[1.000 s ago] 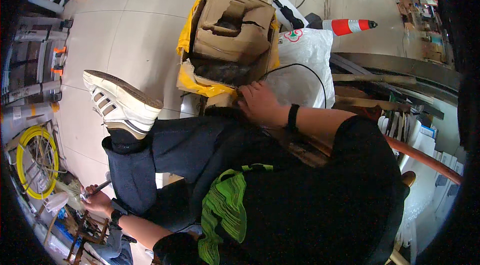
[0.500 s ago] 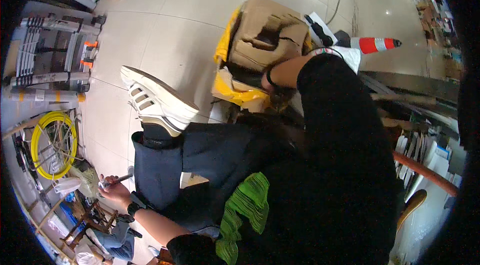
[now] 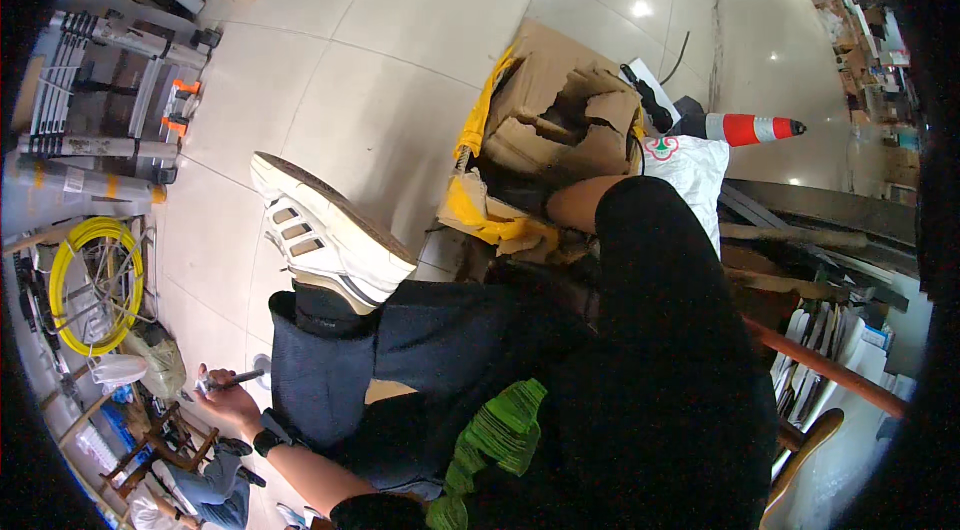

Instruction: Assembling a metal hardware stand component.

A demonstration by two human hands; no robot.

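My left hand [image 3: 232, 405], at the lower left with a dark band on its wrist, is closed around a short hand tool [image 3: 236, 380] with a dark shaft. One end of that tool looks grey and rounded beside my trouser leg; its exact kind is unclear. My right forearm [image 3: 578, 202] reaches down into a torn cardboard box [image 3: 530, 145] edged with yellow tape. The box wall hides my right hand, so its fingers and anything in them do not show. Between the hands is my raised leg in dark trousers [image 3: 430, 330] and a white shoe [image 3: 335, 235].
Right of the box are a white sack [image 3: 690, 175] and a red-and-white traffic cone [image 3: 755, 129]. Ladders [image 3: 125, 145] and a coil of yellow hose [image 3: 62, 290] line the left. Another person in jeans [image 3: 215, 500] sits at lower left. A reddish pole [image 3: 830, 365] lies at right.
The view has shifted, so the box appears lower and further right. My right forearm sits deeper in the box, and its wristband is now hidden. My left hand still grips the tool.
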